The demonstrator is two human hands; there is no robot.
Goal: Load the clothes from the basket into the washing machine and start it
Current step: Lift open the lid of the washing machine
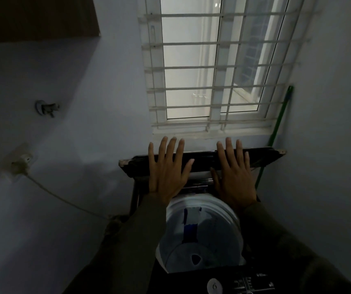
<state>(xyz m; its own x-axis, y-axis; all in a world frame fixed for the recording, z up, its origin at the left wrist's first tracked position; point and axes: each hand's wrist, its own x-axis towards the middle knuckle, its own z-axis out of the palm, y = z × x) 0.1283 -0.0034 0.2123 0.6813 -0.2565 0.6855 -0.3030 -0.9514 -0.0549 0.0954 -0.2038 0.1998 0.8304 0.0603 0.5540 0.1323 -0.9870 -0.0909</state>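
A top-loading washing machine stands below me with its dark lid (261, 157) raised against the wall under the window. Its round white drum (200, 236) is open to view, and something pale and blue lies inside, too dim to name. My left hand (167, 168) and my right hand (234, 172) are both held flat with fingers spread, palms toward the raised lid, holding nothing. The dark control panel (242, 282) with a white knob (215, 287) runs along the near edge. No basket is in view.
A barred window (212, 66) fills the wall ahead. A green pole (276, 128) leans in the right corner. On the left wall are a tap (47, 107) and a socket (20, 163) with a plug and cord running toward the machine.
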